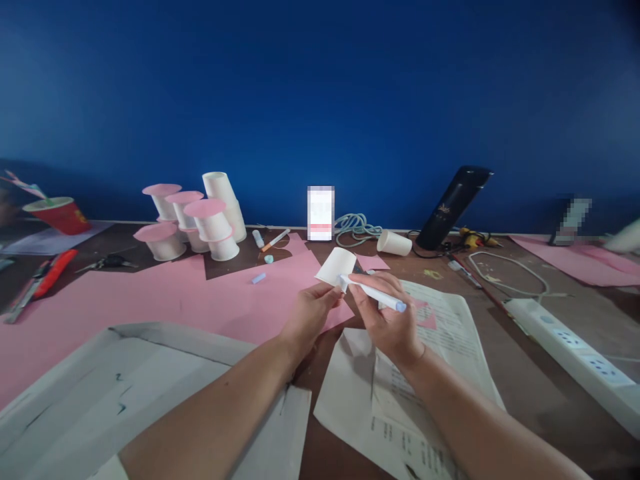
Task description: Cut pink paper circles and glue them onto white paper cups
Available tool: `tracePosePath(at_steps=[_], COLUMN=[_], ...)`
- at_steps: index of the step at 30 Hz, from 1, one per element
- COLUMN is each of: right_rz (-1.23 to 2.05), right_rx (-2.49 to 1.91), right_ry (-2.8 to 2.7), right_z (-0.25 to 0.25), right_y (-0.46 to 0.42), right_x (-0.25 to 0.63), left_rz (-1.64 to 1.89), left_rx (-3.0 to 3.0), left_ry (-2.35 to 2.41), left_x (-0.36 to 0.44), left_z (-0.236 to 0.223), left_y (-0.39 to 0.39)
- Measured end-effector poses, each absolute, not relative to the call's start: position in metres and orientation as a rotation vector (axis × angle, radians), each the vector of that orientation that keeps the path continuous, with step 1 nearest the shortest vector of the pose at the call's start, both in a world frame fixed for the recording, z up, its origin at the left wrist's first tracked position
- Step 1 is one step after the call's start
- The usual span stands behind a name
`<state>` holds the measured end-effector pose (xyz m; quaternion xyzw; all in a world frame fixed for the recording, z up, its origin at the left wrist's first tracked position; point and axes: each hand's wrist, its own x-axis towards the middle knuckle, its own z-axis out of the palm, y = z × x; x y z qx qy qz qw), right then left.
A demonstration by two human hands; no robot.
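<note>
A white paper cup [337, 266] is tilted in front of me, with my left hand [311, 308] closed around its lower end. In my right hand [391, 313] is a white marker pen [377, 295] with a pale blue end. The pen's tip points at the cup's side; whether it touches, I cannot tell. Pink paper [280, 303] lies beneath and to the left, and a pale blue pen cap [259, 279] rests on it. Printed sheets [450, 313] lie under my right forearm.
Back left stand pink-topped paper cups [210, 223] and a stack of white cups [225, 207]. A lit phone [321, 213] leans at the wall beside a coiled cable [357, 229]. Another cup [395, 243] lies sideways. A power strip [575, 353] is on the right, a utility knife [37, 287] far left.
</note>
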<state>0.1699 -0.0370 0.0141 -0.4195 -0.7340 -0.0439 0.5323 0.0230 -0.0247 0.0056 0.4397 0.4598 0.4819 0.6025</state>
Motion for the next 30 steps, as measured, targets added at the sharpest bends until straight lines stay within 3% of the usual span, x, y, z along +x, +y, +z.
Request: tracePosePath(at_steps=[30], right_rz=[-0.147], right_rx=[-1.027], right_ry=[-1.744], right_z=[0.0102], right_y=[-0.0379], right_x=[0.1670], left_rz=[1.202], left_rx=[0.718], left_ry=[0.706], left_x=[0.0269], left_z=[0.0008], left_y=[-0.0213])
